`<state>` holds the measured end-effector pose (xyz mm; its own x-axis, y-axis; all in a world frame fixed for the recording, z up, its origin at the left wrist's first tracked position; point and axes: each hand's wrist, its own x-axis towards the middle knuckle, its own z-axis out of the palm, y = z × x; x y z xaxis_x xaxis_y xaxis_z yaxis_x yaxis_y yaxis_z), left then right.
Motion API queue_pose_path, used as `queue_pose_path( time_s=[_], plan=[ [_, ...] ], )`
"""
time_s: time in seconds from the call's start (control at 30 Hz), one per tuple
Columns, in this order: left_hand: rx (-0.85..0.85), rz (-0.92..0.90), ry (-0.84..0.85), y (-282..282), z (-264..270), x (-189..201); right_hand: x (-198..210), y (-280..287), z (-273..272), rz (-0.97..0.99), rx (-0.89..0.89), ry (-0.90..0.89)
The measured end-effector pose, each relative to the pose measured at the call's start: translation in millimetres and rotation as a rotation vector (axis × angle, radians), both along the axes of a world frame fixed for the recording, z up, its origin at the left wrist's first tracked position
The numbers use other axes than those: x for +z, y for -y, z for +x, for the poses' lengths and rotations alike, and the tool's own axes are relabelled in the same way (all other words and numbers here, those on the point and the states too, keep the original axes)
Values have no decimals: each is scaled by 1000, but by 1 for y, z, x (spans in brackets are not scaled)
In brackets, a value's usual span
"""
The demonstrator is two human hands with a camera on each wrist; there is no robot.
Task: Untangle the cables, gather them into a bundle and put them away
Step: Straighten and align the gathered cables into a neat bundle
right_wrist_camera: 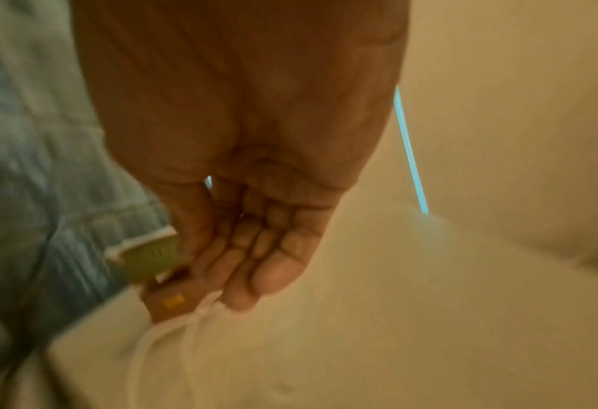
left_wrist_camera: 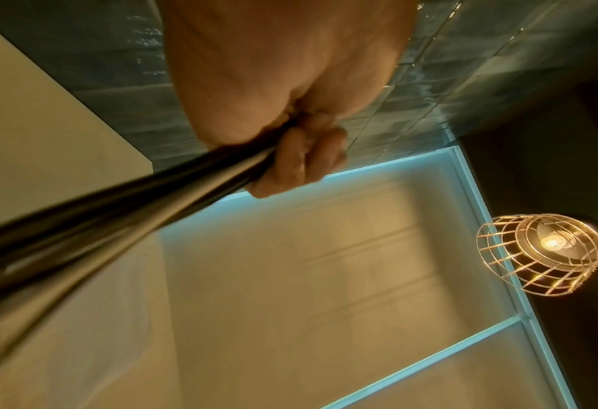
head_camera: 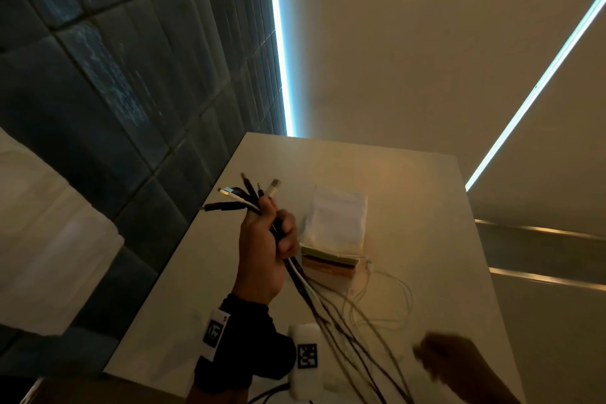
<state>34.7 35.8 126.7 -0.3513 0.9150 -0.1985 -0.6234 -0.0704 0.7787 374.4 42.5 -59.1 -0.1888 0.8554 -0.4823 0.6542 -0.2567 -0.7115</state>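
The left hand (head_camera: 265, 249) is raised above the table (head_camera: 426, 239), fist closed tight around a bunch of cables (head_camera: 296, 275). Their plugs fan out above the thumb; the black and white cords hang below the fist and trail toward the right hand (head_camera: 449, 361), some lying looped on the table. In the left wrist view the fingers (left_wrist_camera: 301, 163) wrap the dark cords fully. The right hand is low and blurred, fingers loosely bent, palm bare, gripping nothing. Just beyond the left hand sits a small stack of boxes (head_camera: 328, 264) with a white pouch (head_camera: 337, 216) behind it.
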Motion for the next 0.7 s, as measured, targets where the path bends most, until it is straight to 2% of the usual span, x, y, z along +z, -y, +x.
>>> queue_pose_path(
  time_s=[0.07,0.17,0.27,0.37,0.47,0.53,0.6,0.7],
  plan=[
    [-52,-8,2,0,1,-2,24,-7,-58,-23,-76,-77],
    [-90,-38,-3,-1,2,-2,14,-35,-106,-156,-163,-154],
    [-119,-57,-20,2,3,0,-5,-43,-124,-310,-253,-201],
    [-111,-86,-11,3,6,-1,-14,-44,-129,-318,-323,-291],
    [-97,-133,-21,2,7,-5,-10,-43,-124,-250,-434,-409],
    [-108,-164,-54,1,9,-8,2,-41,-120,-131,-479,-515],
    [-134,-191,-113,0,13,-10,25,-36,-118,14,-440,-626],
    [-186,-214,-193,-4,26,-12,75,-23,-124,175,-239,-765]
  ],
)
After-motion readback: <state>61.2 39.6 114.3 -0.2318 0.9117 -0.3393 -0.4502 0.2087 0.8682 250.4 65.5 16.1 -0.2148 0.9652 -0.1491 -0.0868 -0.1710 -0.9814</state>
